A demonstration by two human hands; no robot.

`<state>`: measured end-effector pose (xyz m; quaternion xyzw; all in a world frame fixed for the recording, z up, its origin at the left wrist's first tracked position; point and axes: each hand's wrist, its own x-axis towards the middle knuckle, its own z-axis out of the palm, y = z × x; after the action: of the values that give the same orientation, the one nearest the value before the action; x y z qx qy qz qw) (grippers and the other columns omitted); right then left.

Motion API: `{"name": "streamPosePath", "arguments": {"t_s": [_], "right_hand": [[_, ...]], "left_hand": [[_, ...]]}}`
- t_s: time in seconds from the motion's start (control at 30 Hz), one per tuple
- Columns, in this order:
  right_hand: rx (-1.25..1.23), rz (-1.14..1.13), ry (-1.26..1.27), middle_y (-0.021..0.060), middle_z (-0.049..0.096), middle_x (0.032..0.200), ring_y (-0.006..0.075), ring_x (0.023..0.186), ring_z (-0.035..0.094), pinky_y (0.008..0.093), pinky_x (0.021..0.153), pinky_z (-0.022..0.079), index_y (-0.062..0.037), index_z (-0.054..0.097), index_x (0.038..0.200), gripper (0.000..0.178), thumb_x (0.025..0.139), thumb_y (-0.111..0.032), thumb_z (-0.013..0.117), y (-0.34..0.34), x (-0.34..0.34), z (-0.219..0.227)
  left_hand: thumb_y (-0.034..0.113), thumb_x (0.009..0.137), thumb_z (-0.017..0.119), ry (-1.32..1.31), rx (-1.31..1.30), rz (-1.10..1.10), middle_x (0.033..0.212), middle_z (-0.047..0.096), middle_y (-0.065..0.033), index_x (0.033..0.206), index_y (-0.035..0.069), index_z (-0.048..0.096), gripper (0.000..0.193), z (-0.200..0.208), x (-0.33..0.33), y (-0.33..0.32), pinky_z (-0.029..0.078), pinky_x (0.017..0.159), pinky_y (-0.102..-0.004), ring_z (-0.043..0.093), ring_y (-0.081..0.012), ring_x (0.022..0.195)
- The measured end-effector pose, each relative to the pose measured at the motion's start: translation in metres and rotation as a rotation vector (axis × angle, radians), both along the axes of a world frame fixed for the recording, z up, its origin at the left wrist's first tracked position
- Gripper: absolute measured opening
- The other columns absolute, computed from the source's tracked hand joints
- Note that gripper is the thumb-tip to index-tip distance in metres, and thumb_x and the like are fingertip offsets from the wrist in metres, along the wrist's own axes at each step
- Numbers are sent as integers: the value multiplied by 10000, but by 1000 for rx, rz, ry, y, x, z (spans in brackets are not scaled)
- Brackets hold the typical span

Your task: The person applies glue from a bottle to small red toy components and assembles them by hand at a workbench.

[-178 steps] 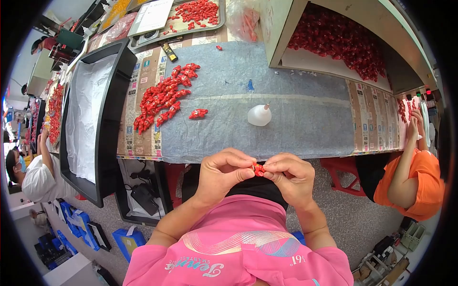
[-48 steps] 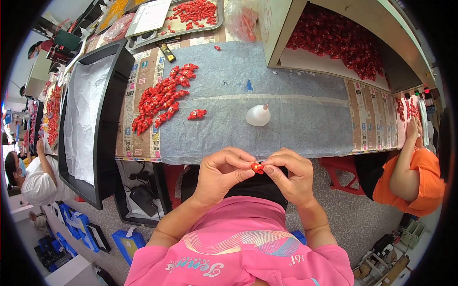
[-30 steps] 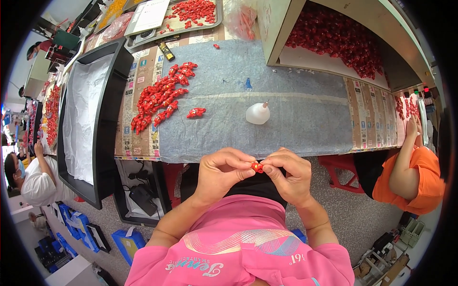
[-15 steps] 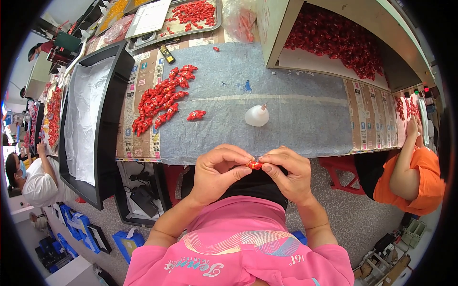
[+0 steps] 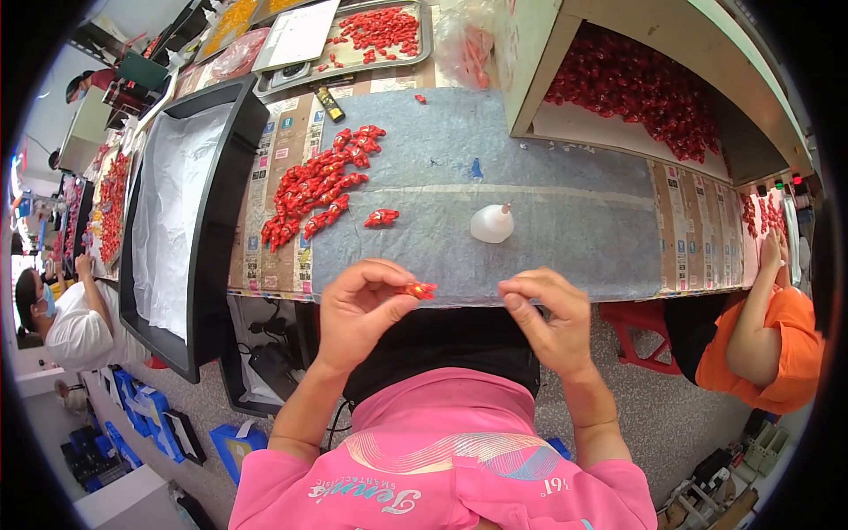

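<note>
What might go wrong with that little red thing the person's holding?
The red piece sits at the fingertips of the left hand, close to the table's near edge, so a slip might drop it to the floor. The white bottle stands beyond the right hand, so a careless reach could tip it. A lone red piece lies beside the pile and might get brushed aside.

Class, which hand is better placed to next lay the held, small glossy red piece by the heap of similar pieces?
Probably the left hand: it holds the red piece and is nearer the heap; the right hand appears empty.
</note>
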<state>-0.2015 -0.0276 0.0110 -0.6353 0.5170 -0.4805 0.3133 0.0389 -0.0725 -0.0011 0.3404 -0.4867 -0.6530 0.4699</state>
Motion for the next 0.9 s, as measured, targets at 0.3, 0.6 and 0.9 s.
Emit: {"name": "streamPosePath", "arguments": {"t_s": [0.3, 0.6, 0.9], "right_hand": [[106, 103, -134, 110, 653, 849, 169, 721, 631, 255, 619, 496, 6, 665, 919, 119, 819, -58, 673, -1, 34, -4], [196, 83, -190, 94, 652, 799, 159, 693, 621, 259, 609, 481, 4, 660, 856, 85, 817, -69, 680, 1, 32, -4], [94, -9, -82, 89, 656, 821, 143, 686, 609, 249, 611, 477, 1, 669, 884, 91, 827, -71, 666, -8, -1, 0]], "left_hand": [[-96, 742, 691, 106, 153, -91, 979, 617, -126, 905, 3, 617, 205, -4, -16, 12, 508, 810, -283, 612, -169, 883], [-71, 786, 665, 108, 171, -100, 969, 631, -125, 913, -19, 629, 142, -10, -19, 13, 519, 820, -289, 624, -167, 889], [-124, 758, 640, -164, -16, 157, 945, 623, -108, 890, -6, 616, 180, -5, 10, -11, 506, 792, -280, 618, -170, 860]]}}
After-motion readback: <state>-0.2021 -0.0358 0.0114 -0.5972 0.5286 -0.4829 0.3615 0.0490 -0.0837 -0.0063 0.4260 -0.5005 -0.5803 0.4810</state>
